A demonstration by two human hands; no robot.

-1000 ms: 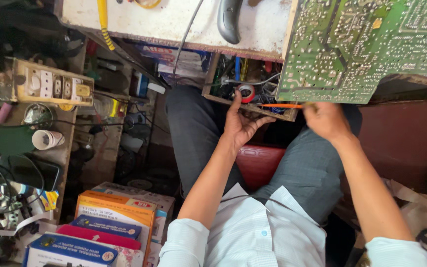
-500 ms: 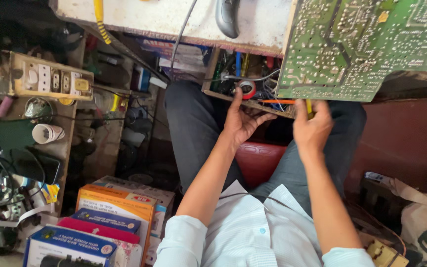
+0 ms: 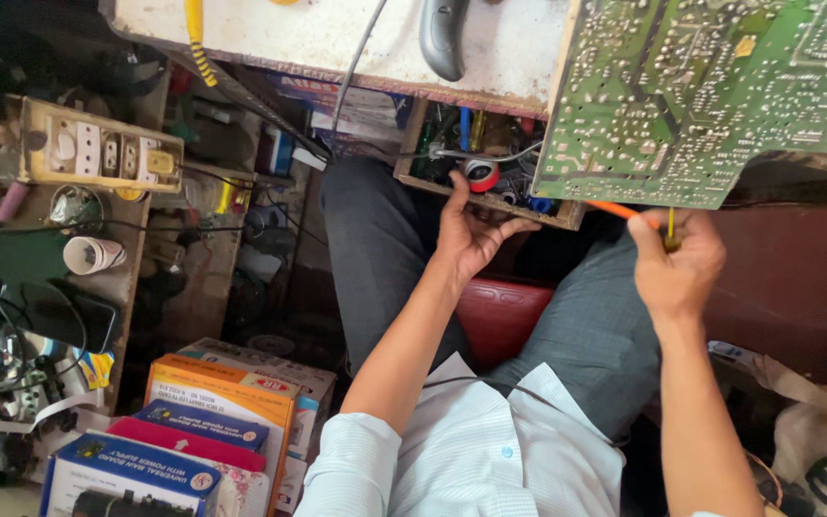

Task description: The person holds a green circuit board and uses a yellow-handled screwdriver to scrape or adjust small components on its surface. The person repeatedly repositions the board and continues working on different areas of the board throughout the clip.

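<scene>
My left hand (image 3: 471, 230) grips the front edge of an open wooden drawer (image 3: 490, 196) under the workbench; the drawer holds tape rolls, wires and small tools. My right hand (image 3: 677, 263) is shut on a thin orange-handled tool (image 3: 614, 209) with a yellow end, just below the edge of a green circuit board (image 3: 720, 86). The board lies solder side up on the bench and overhangs its edge. I sit on a red stool (image 3: 500, 311) with my knees under the drawer.
A white worn bench top (image 3: 337, 38) carries a dark handle-shaped tool (image 3: 444, 38) and a yellow cable (image 3: 195, 43). At the left stand a wooden socket board (image 3: 98, 153), a paper cup (image 3: 93, 256), tangled wires and stacked cardboard boxes (image 3: 222, 412). Bags lie at lower right.
My right hand has drawn the orange tool out of the drawer and moved right, under the circuit board's edge. My left hand stays on the drawer front.
</scene>
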